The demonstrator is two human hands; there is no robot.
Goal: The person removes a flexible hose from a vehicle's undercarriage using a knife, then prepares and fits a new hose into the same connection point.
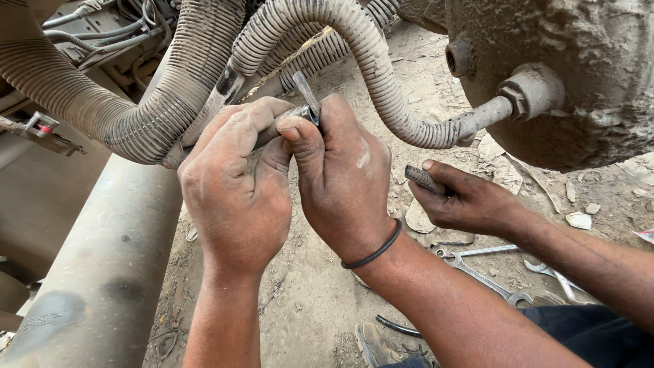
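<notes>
My left hand (235, 187) and my right hand (344, 180) are pressed together under a dusty vehicle. Both pinch a small grey metal part (302, 112), from which a flat metal strip (306, 88) sticks up. The part lies against a ribbed, dust-coated hose (174, 102). My right wrist carries a black band (373, 252). Another person's hand (470, 201) reaches in from the right and holds a short dark threaded bolt (424, 178) just beside my right hand.
A second ribbed hose (381, 75) curves to a fitting (531, 92) on a large mud-caked housing (579, 61) at the top right. A thick dusty pipe (102, 266) runs along the left. Wrenches (480, 272) and stones (579, 219) lie on the dirt ground.
</notes>
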